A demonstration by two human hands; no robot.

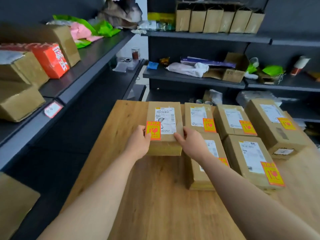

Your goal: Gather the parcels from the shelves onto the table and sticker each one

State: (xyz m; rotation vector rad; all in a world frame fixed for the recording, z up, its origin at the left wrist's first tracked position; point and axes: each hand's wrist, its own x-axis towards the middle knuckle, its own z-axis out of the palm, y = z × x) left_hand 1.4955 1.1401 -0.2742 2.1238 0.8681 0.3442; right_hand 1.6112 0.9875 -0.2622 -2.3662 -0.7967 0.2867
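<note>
A brown cardboard parcel (165, 118) with a white shipping label lies on the wooden table (155, 196), towards its far left. An orange fragile sticker (153, 129) sits on the parcel's near left corner. My left hand (139, 142) grips the parcel's left edge, thumb on the sticker. My right hand (191, 141) grips the right near corner, thumb on the label's edge. Several more brown parcels (251, 158) lie to the right, each with an orange sticker.
Dark shelves on the left carry cardboard boxes (19, 99) and a red box (51, 59). The back shelves hold paper bags (218, 19), an open box (232, 73) and loose wrapping. The table's near half is bare wood.
</note>
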